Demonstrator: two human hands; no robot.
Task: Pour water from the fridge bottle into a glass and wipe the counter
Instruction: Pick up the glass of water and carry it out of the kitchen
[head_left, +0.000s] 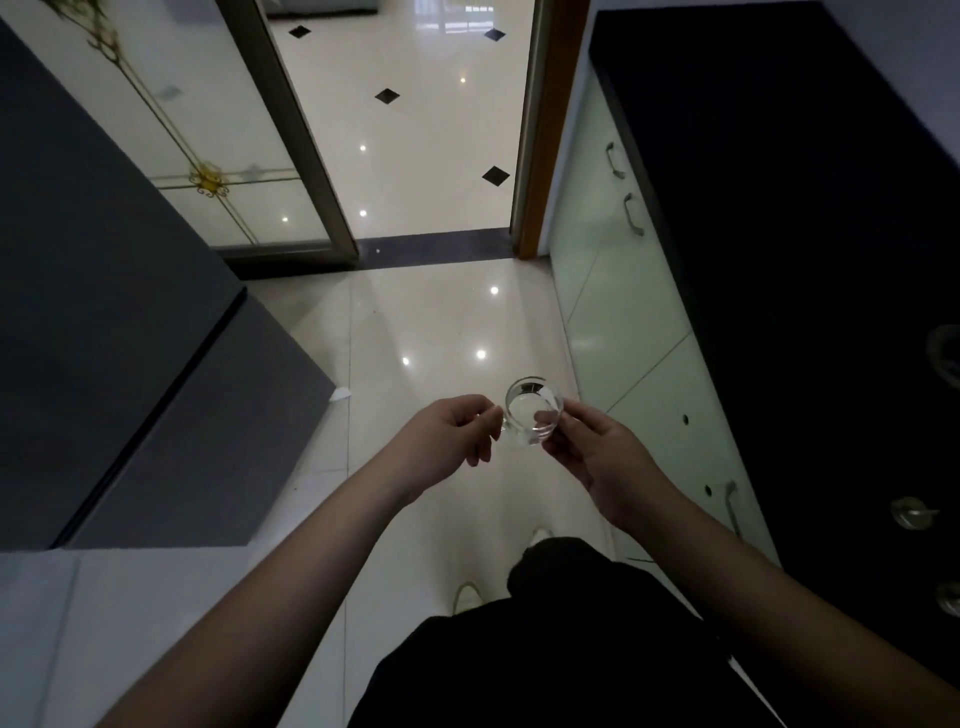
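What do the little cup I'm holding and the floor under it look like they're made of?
The cup looks like clear glass: you see the floor and fingers through it, and its rim glints. The right hand holds its side; the left hand pinches its handle. The floor looks like polished pale tile, probably glazed ceramic or stone, mirroring ceiling lights.

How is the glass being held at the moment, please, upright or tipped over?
Upright: the glass shows its round rim facing the camera, held over the floor between the left hand and right hand. Whether it holds water, cannot tell.
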